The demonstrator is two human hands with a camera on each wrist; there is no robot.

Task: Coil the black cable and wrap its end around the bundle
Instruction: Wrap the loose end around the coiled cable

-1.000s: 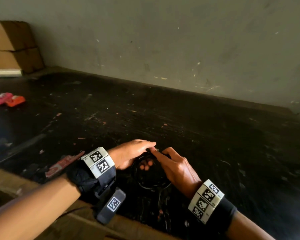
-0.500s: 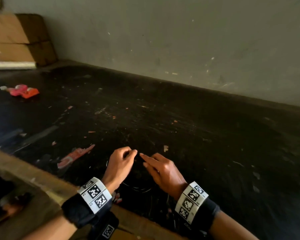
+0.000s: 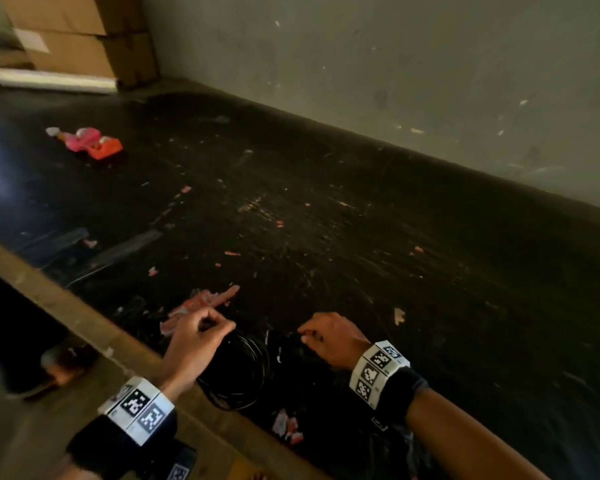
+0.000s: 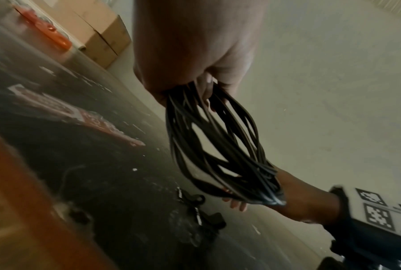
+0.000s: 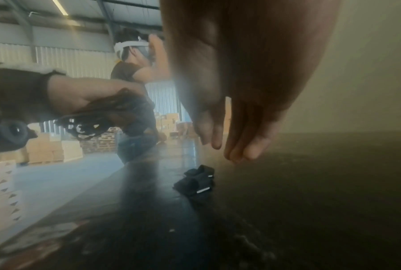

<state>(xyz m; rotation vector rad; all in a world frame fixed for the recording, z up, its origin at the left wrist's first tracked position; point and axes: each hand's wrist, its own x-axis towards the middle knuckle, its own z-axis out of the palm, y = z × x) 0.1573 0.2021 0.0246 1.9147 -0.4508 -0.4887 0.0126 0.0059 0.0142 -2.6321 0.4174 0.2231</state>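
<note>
While the left hand [image 3: 194, 336] curls its fingers round the top of the coiled black cable [image 3: 238, 370], the bundle hangs as a loose ring of many loops just below the fist, at about 6 o'clock in the head view and over the near edge of the bench [image 3: 361, 237]. Seen from the left wrist, the loops [image 4: 217, 146] fan out from the grip, which is closed tight on them, and gather again at the lower end; no free cable end can be made out.

At 3 o'clock of the bundle, apart from it, the right hand [image 3: 329, 336] hovers low over the bench, holding nothing. Its fingers [image 5: 238, 146] hang downward, only loosely bent, so the grip is relaxed and empty.

Directly under those fingertips a small black clip-like piece [image 5: 195, 180] lies on the dark surface, untouched; what it is exactly is hard to tell.

A red and white scrap of wrapper [image 3: 201, 303] lies flat at 12 o'clock of the left hand. Far off at 10 o'clock sits a pink and orange toy [image 3: 87, 143], and beyond it cardboard boxes [image 3: 84, 36] stand in the corner against the grey wall [image 3: 395, 64]. In the right wrist view another person [image 5: 134, 76] wearing a headset stands in the background among stacked cartons.
</note>
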